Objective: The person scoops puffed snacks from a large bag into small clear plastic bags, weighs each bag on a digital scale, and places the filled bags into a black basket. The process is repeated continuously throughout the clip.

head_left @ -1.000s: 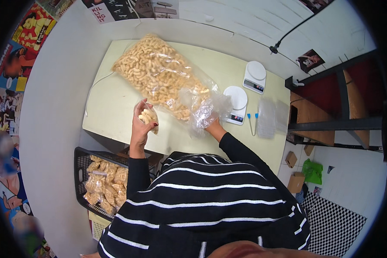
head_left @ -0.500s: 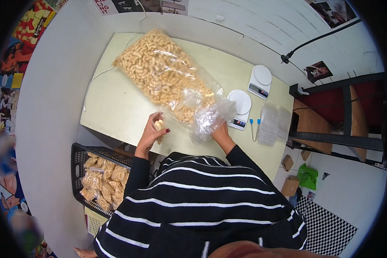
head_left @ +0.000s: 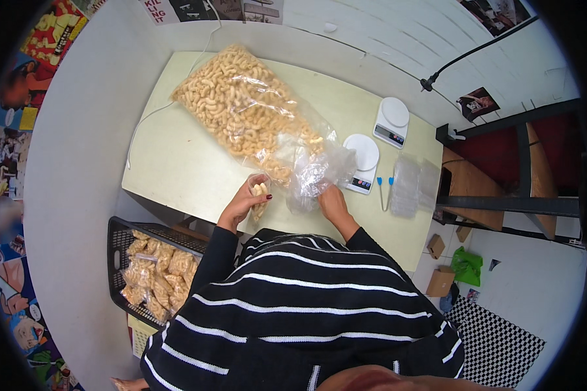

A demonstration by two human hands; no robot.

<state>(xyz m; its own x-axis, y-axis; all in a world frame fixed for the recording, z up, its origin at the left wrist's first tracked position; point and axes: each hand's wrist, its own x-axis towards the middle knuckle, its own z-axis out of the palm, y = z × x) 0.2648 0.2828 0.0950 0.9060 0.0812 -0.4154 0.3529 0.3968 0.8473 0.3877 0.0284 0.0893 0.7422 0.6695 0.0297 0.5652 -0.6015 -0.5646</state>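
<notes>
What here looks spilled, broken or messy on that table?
Nothing stands out. The big bag of puffed snacks lies open on the table with none spilled; the left hand holds a few, and the right hand grips the bag's mouth.

Wearer: black long-sleeved top with thin white horizontal stripes across the back and shoulders. Sleeves plain black (no stripes visible), ending at the wrists. Dark polish on the left hand point(head_left: 244, 202) nails.
</notes>
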